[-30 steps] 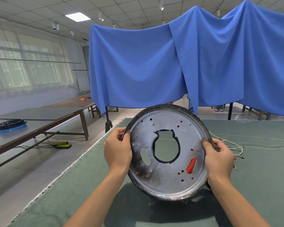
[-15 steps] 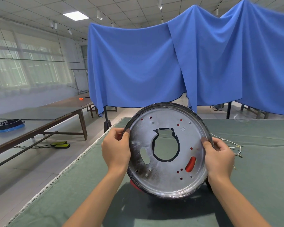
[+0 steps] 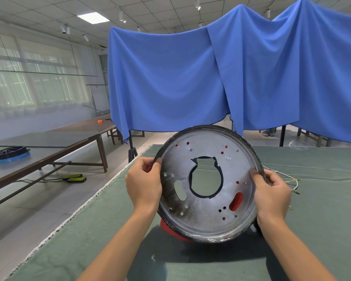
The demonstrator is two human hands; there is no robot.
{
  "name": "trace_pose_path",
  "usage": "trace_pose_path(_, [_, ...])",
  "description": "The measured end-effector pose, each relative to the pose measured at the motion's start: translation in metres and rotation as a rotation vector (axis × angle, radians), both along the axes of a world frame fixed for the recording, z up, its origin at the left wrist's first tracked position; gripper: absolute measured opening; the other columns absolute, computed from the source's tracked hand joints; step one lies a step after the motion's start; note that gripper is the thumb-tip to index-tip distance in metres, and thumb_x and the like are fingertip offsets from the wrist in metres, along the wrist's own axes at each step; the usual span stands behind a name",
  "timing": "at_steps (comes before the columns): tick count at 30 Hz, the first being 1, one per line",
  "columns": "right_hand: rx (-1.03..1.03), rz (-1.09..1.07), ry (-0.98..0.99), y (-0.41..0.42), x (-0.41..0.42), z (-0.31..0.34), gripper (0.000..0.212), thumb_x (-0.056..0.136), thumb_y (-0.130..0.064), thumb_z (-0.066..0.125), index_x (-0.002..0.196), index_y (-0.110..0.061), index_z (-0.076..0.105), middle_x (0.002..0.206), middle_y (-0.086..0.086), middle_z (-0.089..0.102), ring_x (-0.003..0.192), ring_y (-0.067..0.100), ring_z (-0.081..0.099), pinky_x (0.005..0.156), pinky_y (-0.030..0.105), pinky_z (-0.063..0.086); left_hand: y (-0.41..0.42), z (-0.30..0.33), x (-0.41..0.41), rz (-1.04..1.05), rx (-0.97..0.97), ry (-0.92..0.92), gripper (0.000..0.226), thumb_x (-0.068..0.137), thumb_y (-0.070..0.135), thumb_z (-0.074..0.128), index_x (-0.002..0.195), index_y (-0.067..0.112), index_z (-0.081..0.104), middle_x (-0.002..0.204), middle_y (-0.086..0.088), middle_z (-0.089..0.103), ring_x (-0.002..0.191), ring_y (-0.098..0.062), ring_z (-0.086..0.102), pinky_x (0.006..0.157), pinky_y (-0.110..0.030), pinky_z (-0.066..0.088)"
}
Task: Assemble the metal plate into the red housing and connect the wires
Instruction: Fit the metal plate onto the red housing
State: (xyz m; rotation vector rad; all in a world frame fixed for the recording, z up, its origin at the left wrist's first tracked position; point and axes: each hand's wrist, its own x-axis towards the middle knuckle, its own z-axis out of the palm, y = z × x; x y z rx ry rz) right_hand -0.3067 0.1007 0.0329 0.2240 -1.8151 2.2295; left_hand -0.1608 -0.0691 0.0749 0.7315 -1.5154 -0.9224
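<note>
Two hands hold a round metal plate (image 3: 208, 185) tilted up above a green table (image 3: 312, 230). The left hand (image 3: 144, 182) grips its left rim, the right hand (image 3: 272, 194) its right rim, thumbs on the face. Over the last second the plate has tilted, baring a sliver of red housing (image 3: 171, 233) beneath its lower edge, so seating looks close. The housing is mostly hidden. Thin wires (image 3: 290, 182) lie right of the plate, their ends unclear.

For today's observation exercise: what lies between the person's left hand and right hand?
In the head view, the round metal plate spans the gap: the left hand grips its left rim, the right hand its right rim.
</note>
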Motion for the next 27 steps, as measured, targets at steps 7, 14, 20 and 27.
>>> trace_pose_path(7, [-0.010, 0.006, 0.010, 0.0004, 0.0009, 0.0007, 0.007, 0.088, -0.025, 0.067, 0.082, -0.028, 0.065, 0.078, -0.011, 0.066, 0.075, 0.013, 0.059, 0.068, 0.029, 0.046, 0.0014, -0.0018, -0.0005, -0.016, 0.002, 0.009, 0.016, 0.087, 0.018, 0.067, 0.074, 0.026, 0.064, 0.068, 0.010, 0.066, 0.063, -0.006, 0.060, 0.056, -0.019, 0.040])
trace_pose_path(14, [-0.027, 0.007, 0.013, 0.0010, -0.0009, 0.0021, 0.005, 0.087, -0.023, 0.068, 0.083, -0.022, 0.067, 0.074, -0.010, 0.065, 0.070, 0.010, 0.056, 0.060, 0.023, 0.042, 0.0051, -0.0002, -0.0010, -0.044, 0.011, 0.018, 0.026, 0.088, 0.012, 0.065, 0.072, 0.033, 0.062, 0.068, 0.014, 0.066, 0.064, -0.003, 0.062, 0.058, -0.016, 0.042])
trace_pose_path(20, [-0.025, 0.038, -0.011, 0.0025, -0.0033, 0.0026, 0.010, 0.086, -0.022, 0.069, 0.077, -0.022, 0.067, 0.070, -0.008, 0.064, 0.067, 0.013, 0.055, 0.059, 0.024, 0.041, 0.0053, 0.0014, -0.0015, -0.038, 0.027, 0.005, 0.013, 0.088, 0.014, 0.064, 0.081, 0.025, 0.066, 0.072, 0.013, 0.066, 0.069, -0.005, 0.063, 0.065, -0.023, 0.047])
trace_pose_path(27, [-0.005, 0.051, -0.041, 0.0032, -0.0018, 0.0042, 0.006, 0.087, -0.021, 0.068, 0.085, -0.016, 0.069, 0.075, -0.004, 0.066, 0.073, 0.020, 0.059, 0.068, 0.030, 0.047, 0.0057, 0.0027, 0.0004, -0.031, 0.037, -0.014, 0.011, 0.088, 0.017, 0.064, 0.080, 0.025, 0.067, 0.072, 0.012, 0.067, 0.070, -0.009, 0.063, 0.067, -0.029, 0.049])
